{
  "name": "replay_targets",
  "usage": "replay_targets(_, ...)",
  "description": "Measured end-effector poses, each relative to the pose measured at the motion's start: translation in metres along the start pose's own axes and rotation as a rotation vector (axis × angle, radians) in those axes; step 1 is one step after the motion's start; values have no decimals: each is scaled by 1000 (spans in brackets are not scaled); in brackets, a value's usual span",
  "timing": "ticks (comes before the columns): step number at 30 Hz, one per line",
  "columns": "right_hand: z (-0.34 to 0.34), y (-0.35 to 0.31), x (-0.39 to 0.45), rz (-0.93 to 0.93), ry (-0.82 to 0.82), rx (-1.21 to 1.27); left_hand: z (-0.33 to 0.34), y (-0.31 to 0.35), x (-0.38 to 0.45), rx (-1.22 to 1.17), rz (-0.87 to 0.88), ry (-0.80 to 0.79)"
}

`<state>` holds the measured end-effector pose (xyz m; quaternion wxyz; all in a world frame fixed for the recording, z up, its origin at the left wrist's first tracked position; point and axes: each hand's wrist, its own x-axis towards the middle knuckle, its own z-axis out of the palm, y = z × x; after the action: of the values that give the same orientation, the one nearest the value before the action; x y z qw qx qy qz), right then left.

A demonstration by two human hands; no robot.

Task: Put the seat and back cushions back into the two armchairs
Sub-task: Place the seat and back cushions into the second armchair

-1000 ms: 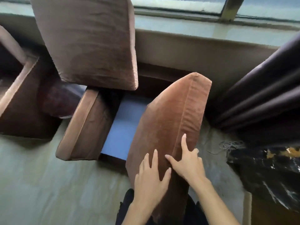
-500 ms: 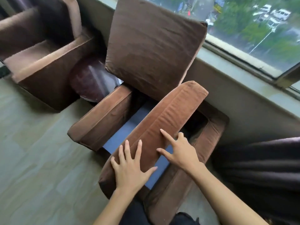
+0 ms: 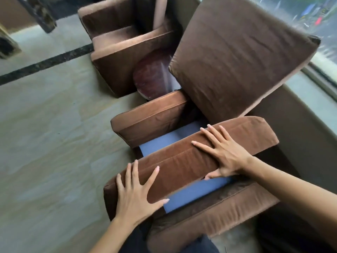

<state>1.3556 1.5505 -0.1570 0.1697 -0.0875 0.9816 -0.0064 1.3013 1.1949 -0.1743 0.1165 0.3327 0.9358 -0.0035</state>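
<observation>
pale stone floor fills the left side of the frame, with a dark stripe running across it in the upper left. a window shows in the upper right corner, with a sill below it.

you are looking down at the near armchair in the middle and lower right. its seat has no cushion lying flat in it, and you can see the blue seat base between the two brown arms. the seat cushion stands on its long edge over that blue base, tilted, running from the lower middle up toward the right.

your left hand lies flat on the near end of the seat cushion, fingers spread wide, thumb pointing right. your right hand lies flat farther up the same cushion, fingers spread wide too, with the thumb tucked under the lower edge. neither hand is closed around it; both press on its side.

the back cushion, big and darker brown, leans up at the back of the near armchair in the upper right, tilted toward the window. its lower edge sits just behind the seat cushion.

the far armchair is at the top middle. a round dark red side table stands between the two armchairs.
</observation>
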Motion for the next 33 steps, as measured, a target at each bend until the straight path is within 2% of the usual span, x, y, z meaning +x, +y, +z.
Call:
replay_targets(5, -4, 33, 1, -157, -4, -28, -12, 1, 1, 41, -48, -37)
replay_targets(21, 7, 73, -5, -174, 3, 29, -18, 12, 18, 112, -12, -89)
replay_targets(24, 8, 73, -7, -176, 66, 41, -15, 11, 19, 113, -13, -88)
replay_targets(28, 15, 66, -2, -191, 134, 52, -17, 0, 21, 110, 52, -52)
replay_targets(33, 5, 67, 10, -147, 100, 21, -36, -19, 41, 118, 109, -20)
